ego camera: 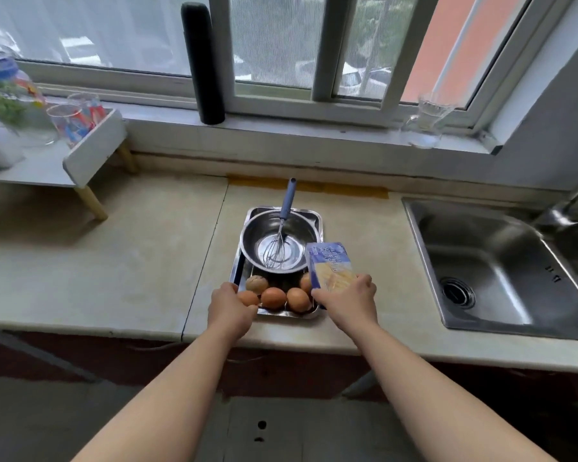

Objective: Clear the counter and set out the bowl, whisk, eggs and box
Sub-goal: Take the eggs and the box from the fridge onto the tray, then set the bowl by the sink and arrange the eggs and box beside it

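The left hand [231, 311] curls over the rectangular steel tray's [239, 266] near-left corner beside brown eggs [273, 297]; the right hand [349, 303] grips the blue-and-yellow cardboard box [329, 265].

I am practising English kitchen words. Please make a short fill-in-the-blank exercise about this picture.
1. The whisk rests inside the ____.
2. The bowl sits on a metal ____.
3. The right hand holds the blue ____.
4. The sink lies to the ____ of the eggs.

Missing words: bowl; tray; box; right
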Available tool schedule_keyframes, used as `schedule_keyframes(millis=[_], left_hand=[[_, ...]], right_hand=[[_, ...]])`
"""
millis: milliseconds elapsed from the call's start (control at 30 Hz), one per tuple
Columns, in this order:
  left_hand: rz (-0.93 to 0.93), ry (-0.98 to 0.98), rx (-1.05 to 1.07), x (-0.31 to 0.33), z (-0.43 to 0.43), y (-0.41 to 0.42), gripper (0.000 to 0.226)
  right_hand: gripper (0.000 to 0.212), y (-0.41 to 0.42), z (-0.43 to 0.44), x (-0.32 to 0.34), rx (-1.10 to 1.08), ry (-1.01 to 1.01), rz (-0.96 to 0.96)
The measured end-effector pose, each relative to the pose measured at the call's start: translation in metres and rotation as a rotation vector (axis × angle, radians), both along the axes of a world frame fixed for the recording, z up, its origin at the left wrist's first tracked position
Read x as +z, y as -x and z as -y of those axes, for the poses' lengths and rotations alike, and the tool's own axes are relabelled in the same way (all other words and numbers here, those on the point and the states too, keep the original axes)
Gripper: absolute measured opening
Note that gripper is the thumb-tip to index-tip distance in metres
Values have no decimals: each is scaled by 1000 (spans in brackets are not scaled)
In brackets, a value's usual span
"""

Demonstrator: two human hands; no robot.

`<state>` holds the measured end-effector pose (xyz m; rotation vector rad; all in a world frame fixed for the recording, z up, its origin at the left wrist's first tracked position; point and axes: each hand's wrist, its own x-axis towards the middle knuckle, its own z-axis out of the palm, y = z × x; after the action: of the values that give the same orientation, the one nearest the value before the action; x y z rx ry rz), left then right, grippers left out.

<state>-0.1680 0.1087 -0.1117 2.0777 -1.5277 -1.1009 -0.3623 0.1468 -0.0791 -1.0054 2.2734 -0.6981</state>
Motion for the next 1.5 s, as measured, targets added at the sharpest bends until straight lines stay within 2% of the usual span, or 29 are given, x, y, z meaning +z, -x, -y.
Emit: schedule_keyframes(millis=[333,500,900,967,1067,1100,1233,1500], left_hand=[[29,-8,14,-20,22,6,61],[24,-13,-2,-23,30,7,52],[-17,-10,-63,0,50,2,46],[-30,-11,-57,7,60,0,38],[-79,-4,-27,10,75,-4,12],[-102,-7,-9,12,79,-5,9],[-174,-20,42,16,96,-3,32],[-195,-52,90,5,125,2,34]], right_hand=[[88,7,24,-19,12,45,27],[89,5,26,-18,-20,59,26],[83,-9,31,4,-110,32,38],[80,-12,33,7,-130,34,54],[77,-13,39,10,-177,57,92],[76,-13,42,11,-190,71,105],[77,-11,65,13,-238,117,177],[87,-12,121,-9,-350,152,356]])
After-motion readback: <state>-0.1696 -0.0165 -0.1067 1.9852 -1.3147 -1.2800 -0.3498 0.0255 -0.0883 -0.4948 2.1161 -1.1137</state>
